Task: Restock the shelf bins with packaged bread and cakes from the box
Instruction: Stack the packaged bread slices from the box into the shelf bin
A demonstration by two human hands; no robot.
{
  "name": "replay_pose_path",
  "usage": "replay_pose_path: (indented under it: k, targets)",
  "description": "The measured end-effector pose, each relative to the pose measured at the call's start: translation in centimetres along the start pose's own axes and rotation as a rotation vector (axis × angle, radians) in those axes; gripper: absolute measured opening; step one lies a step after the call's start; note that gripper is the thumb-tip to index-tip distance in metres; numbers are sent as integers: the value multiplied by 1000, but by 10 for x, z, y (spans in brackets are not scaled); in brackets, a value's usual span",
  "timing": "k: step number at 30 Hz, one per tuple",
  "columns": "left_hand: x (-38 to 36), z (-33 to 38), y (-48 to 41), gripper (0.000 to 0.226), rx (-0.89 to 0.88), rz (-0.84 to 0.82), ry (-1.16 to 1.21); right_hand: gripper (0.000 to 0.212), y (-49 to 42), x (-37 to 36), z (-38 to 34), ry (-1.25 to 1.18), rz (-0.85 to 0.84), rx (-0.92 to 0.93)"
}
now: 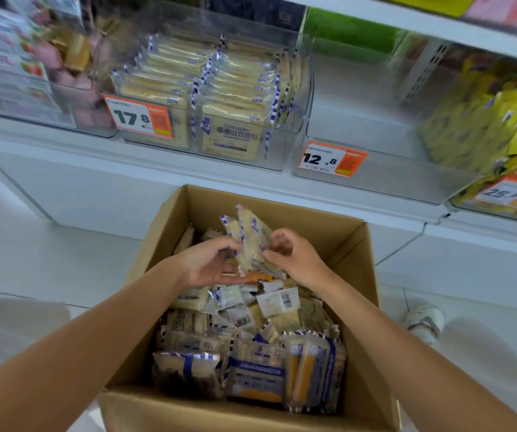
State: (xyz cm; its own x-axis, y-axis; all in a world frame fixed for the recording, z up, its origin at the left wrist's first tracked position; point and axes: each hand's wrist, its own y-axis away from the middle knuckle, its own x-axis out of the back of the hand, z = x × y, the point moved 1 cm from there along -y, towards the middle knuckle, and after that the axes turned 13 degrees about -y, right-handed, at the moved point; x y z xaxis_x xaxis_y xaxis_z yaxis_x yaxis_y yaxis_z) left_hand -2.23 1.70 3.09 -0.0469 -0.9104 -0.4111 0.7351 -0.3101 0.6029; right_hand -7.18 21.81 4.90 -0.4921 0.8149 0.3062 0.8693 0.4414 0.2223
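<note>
Left hand (210, 263) and right hand (294, 260) meet over the far half of the cardboard box (355, 263), each with fingers curled onto a small bunch of bread packets (251, 235) held between them. The left grips the bunch from its side with the thumb on top, and the right pinches the opposite edge with thumb and fingertips. The bunch stands upright, its sealed blue-and-white ends pointing up, just above the loose packets (251, 338) that fill the box nearly to its rim. The box sits on the pale floor (48, 251) against the foot of the shelf (48, 132). On the shelf, a clear bin (285, 157) directly behind the box holds two rows of the same kind of packaged bread and carries a 17.8 price tag (140, 116) on its front. Just beside it toward the right edge stands an empty clear bin (375, 179) with a 12.8 price tag (332, 159), then a bin of yellow packages (484, 120). A white shoe (425, 321) shows on the floor near the box's right side.
</note>
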Motion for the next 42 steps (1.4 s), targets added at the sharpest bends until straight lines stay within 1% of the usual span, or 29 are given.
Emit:
replay_pose_path:
  k: [2,3,4,6,7,10,11,12,14,15,17,19,21,24,25,27,28,30,32,34,36,38,40,41,42]
  targets:
    - [-7,0,0,41,-33,-71,-38,36,-2,0,-1,66,-19,12]
    - [-12,1,-2,46,-43,-82,-103,38,-2,0,-2,98,-37,32]
    - [-16,2,-2,50,-43,-57,-183,40,-2,0,-6,138,-56,57]
    - [-15,4,-5,55,-41,54,-267,48,-3,3,-17,268,-79,113]
    - [-14,8,-4,54,-46,66,-285,59,-5,6,-25,353,-78,141]
    - [-5,30,11,43,-97,10,-414,110,-11,11,-62,568,-127,141]
    - [-4,42,19,41,-127,10,-487,117,-13,10,-74,636,-154,125]
    - [-4,54,25,41,-153,15,-550,116,-15,9,-85,717,-165,126]
    - [1,79,37,47,-182,41,-616,103,-16,3,-108,855,-129,193]
    - [3,92,42,54,-198,61,-627,96,-17,2,-120,857,-103,233]
    - [5,118,52,62,-249,78,-687,86,-16,0,-146,763,-65,263]
    - [3,145,63,64,-340,107,-847,83,-15,0,-171,788,-9,284]
    - [1,175,71,75,-488,169,-973,80,-14,5,-192,860,108,339]
    - [4,221,71,78,-706,247,-1006,61,-15,18,-221,761,321,406]
    - [5,234,68,74,-754,269,-1015,54,-17,22,-228,721,387,419]
    - [7,255,55,60,-813,338,-1068,50,-25,28,-239,702,507,451]
    - [7,264,45,55,-837,402,-1148,50,-31,30,-243,713,556,463]
    - [7,277,25,54,-840,505,-1417,53,-46,30,-248,696,620,476]
    - [6,282,7,57,-749,546,-1725,56,-62,26,-250,629,660,474]
    - [12,281,-10,63,-618,571,-1916,55,-79,21,-246,625,683,438]
    - [18,277,-18,67,-557,596,-1956,55,-95,22,-242,712,711,343]
    - [21,274,-20,69,-551,602,-1961,55,-107,31,-246,835,743,159]
    - [22,273,-20,71,-546,594,-1980,57,-116,43,-252,907,724,-49]
    - [22,273,-20,71,-551,597,-1981,60,-122,46,-254,910,703,-117]
    - [22,272,-21,71,-561,607,-1982,63,-128,47,-253,925,679,-147]
